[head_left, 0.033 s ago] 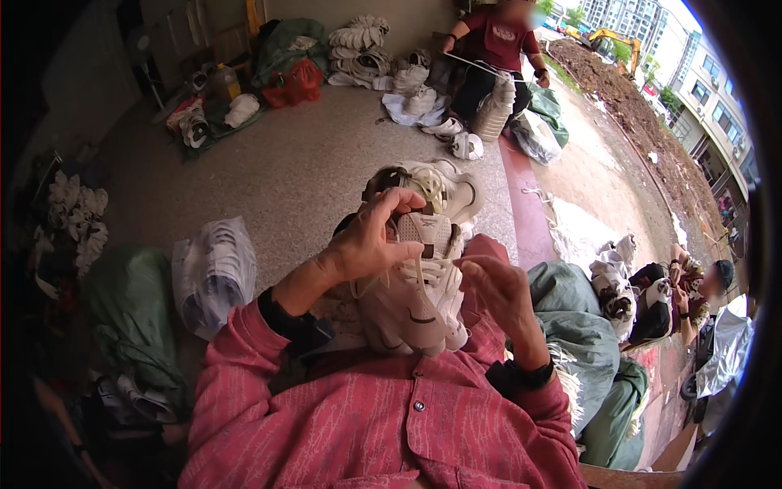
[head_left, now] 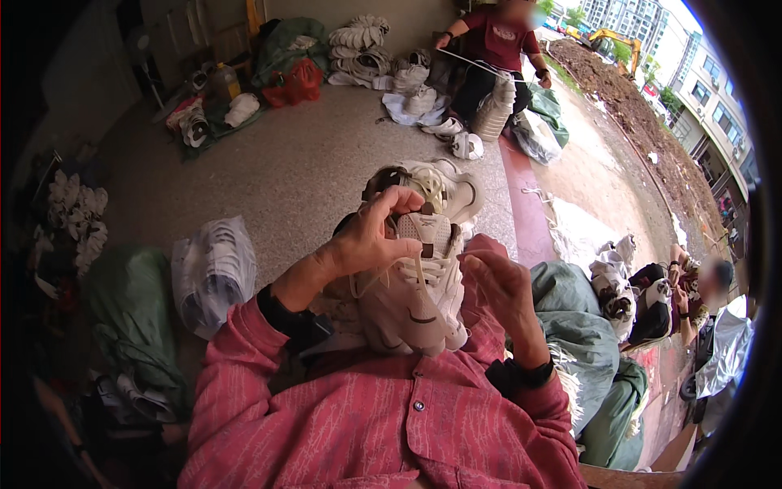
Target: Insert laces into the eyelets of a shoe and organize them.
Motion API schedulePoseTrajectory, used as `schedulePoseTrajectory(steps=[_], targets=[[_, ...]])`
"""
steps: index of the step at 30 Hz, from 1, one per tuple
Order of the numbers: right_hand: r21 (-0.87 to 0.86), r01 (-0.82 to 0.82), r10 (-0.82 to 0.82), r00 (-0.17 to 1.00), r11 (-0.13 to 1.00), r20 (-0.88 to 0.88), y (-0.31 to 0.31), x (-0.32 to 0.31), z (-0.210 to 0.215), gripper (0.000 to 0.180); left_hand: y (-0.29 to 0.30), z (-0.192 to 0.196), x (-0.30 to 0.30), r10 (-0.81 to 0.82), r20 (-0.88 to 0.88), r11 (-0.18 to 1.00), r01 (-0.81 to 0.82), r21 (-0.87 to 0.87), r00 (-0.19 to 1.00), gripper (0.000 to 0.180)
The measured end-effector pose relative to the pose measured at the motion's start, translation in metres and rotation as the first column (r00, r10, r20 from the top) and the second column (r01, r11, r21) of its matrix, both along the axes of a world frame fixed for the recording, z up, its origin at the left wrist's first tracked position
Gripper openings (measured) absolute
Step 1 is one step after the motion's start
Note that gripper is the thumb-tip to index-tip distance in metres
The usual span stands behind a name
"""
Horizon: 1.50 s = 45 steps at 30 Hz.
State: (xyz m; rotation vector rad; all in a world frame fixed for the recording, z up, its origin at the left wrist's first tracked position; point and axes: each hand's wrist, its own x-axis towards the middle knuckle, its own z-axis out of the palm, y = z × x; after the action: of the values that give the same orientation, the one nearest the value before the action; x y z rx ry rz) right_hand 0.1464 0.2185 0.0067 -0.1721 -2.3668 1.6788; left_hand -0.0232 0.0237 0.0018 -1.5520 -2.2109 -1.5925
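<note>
Unmoved left hand [head_left: 371, 236], fingers [head_left: 407, 198] pinched on white sneaker [head_left: 415, 297] tongue.

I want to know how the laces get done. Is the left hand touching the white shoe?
Touching. The head view shows the left hand with its fingers curled over the tongue and laces of the white shoe, no gap between them.

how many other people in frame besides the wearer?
2. A seated person in a dark red shirt at the top, pulling a white lace beside piles of shoes; another person, mostly cut off, at the right edge beside black-and-white shoes. More may be hidden beyond the dark fisheye rim.
</note>
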Motion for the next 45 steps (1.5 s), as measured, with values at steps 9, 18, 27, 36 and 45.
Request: schedulePoseTrajectory(steps=[9, 18, 27, 36, 45], targets=[[-0.009, -0.024, 0.023, 0.999, 1.0, -0.033, -0.011, -0.029, -0.021, 0.019, 0.011, 0.005, -0.021, -0.264, 0.552, 0.94, 0.338, -0.035, 0.791, 0.074], [-0.097, -0.007, 0.008, 1.0, 0.995, 0.013, -0.02, -0.036, -0.018, 0.019, 0.014, -0.009, -0.021, -0.377, 0.531, 0.917, 0.388, 0.096, 0.759, 0.076], [-0.555, 0.095, -0.263, 0.937, 0.826, -0.231, 0.051, -0.044, 0.008, 0.024, 0.012, -0.003, -0.021, -0.352, 0.71, 0.922, 0.355, 0.153, 0.61, 0.054], [-0.911, -0.405, -0.475, 0.818, -0.075, -0.325, 0.298, 0.02, -0.024, 0.025, 0.017, -0.011, -0.021, -0.353, 0.669, 0.93, 0.323, 0.175, 0.654, 0.046], [-0.92, 0.212, -0.515, 0.857, 0.329, 0.014, 0.227, -0.016, -0.081, 0.027, -0.005, -0.006, 0.001, 0.145, -0.265, 0.989, -0.151, -0.003, 0.953, 0.053]])
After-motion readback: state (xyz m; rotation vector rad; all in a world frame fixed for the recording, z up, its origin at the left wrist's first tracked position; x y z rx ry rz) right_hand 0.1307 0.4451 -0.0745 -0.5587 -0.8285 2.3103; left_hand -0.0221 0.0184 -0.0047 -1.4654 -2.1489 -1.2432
